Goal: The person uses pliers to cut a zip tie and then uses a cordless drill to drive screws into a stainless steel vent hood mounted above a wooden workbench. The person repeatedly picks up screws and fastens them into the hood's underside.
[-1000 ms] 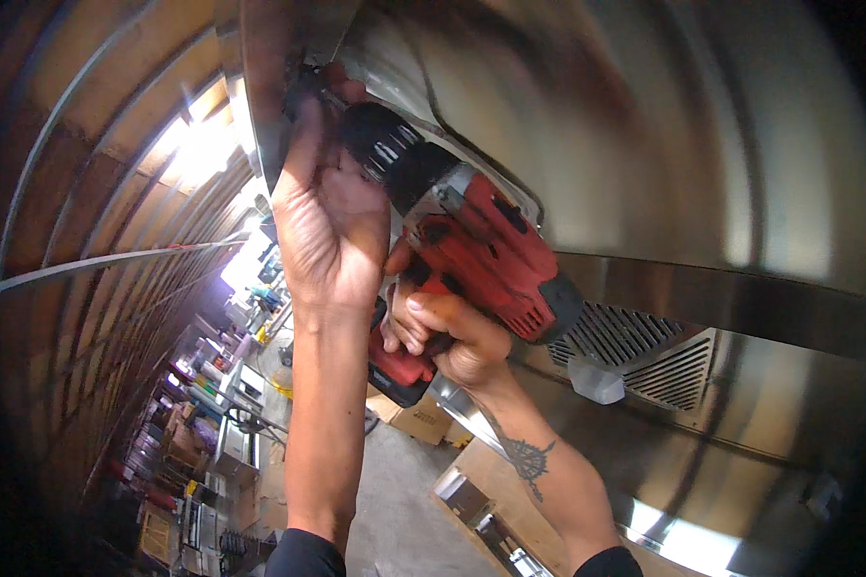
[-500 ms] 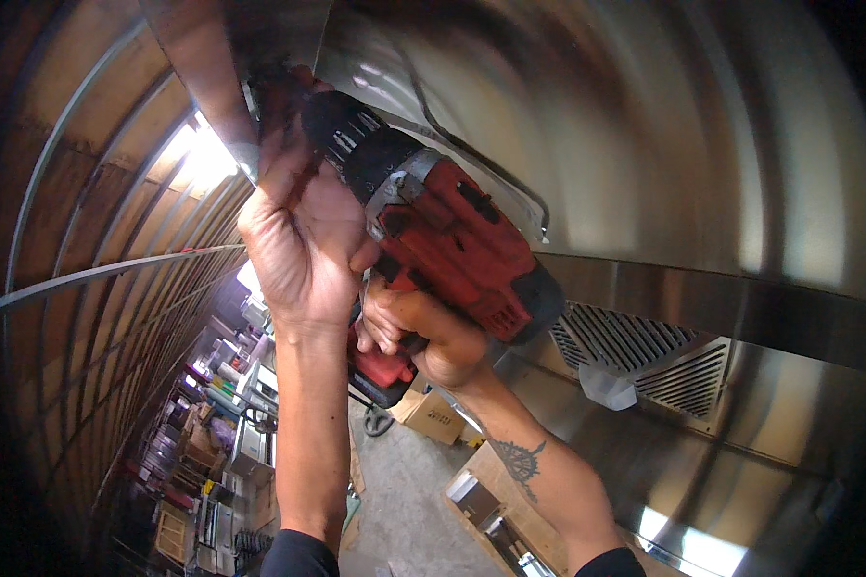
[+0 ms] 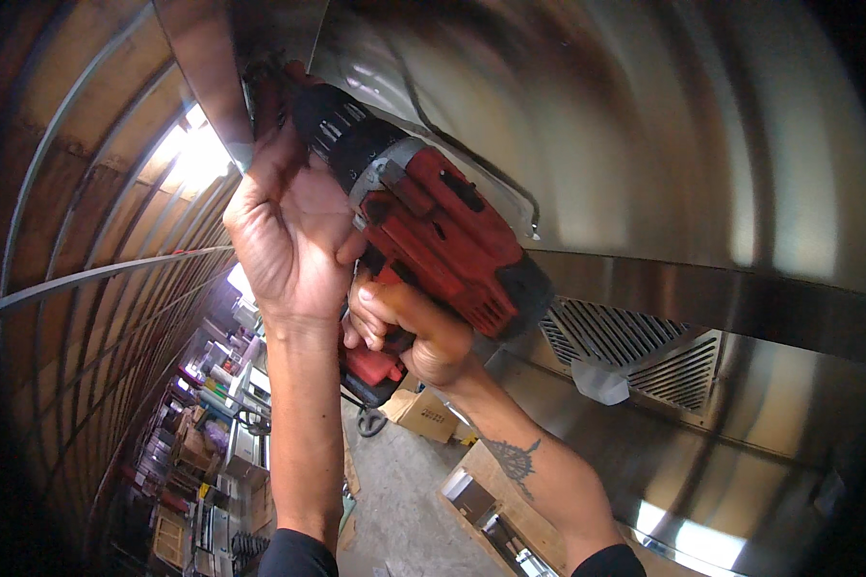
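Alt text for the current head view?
A person's right hand grips a red and black power drill; the left hand is raised beside the drill's front end. Shiny metal panels and slotted grilles are at right; a cardboard box sits on the floor.

My drill [image 3: 443, 245] is red, its collar [image 3: 390, 173] silver-grey, its chuck [image 3: 335, 125] toward eleven o'clock black. A dark tattoo [image 3: 516, 462] patterns my right forearm [image 3: 539, 481] at five; the silvery vent [image 3: 608, 332] at four is striped dark. Brown panels [image 3: 67, 165] at ten carry pale ribs [image 3: 89, 279]; my sleeves [image 3: 298, 556] are black.
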`<state>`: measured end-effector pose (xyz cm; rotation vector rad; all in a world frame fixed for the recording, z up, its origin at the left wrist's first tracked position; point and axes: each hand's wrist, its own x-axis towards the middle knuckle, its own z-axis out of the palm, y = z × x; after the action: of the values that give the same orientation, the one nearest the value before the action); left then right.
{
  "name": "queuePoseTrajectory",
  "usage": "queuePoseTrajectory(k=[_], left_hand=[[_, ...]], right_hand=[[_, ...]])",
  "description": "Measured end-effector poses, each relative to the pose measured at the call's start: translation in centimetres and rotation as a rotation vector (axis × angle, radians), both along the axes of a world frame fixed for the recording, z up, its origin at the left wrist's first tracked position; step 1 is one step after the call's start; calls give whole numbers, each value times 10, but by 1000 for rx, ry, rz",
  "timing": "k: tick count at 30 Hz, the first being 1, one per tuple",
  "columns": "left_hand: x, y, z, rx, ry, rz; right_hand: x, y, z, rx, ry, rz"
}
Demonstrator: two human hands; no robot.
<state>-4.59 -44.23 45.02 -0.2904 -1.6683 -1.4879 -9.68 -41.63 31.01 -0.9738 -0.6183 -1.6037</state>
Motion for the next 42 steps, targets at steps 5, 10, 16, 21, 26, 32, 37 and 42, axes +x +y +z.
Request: queuePoseTrajectory(k=[5,10,16,21,26,32,37,42], left_hand=[[5,3,1,122,1,-42],[7,43,-20,-75,-49,830],[3,36,22,-1225,50,1466],[-2,32,64,-1281,-394,1446],[2,26,65,-1302,-381,1484],[3,20,64,-1401,-291,1435],[5,15,66,-1507,-258,1437],[7,11,68,-1559,-225,1413]], right_hand=[[4,-7,-4,-90,-44,78],[6,-14,-6,-142,-27,14],[16,-14,-9,-123,-42,1],[13,-17,-8,-132,-84,57],[15,-7,-5,-64,-127,120],[21,-12,-5,-55,-155,64],[15,-8,0,-7,-93,37],[11,-3,2,48,-65,47]])
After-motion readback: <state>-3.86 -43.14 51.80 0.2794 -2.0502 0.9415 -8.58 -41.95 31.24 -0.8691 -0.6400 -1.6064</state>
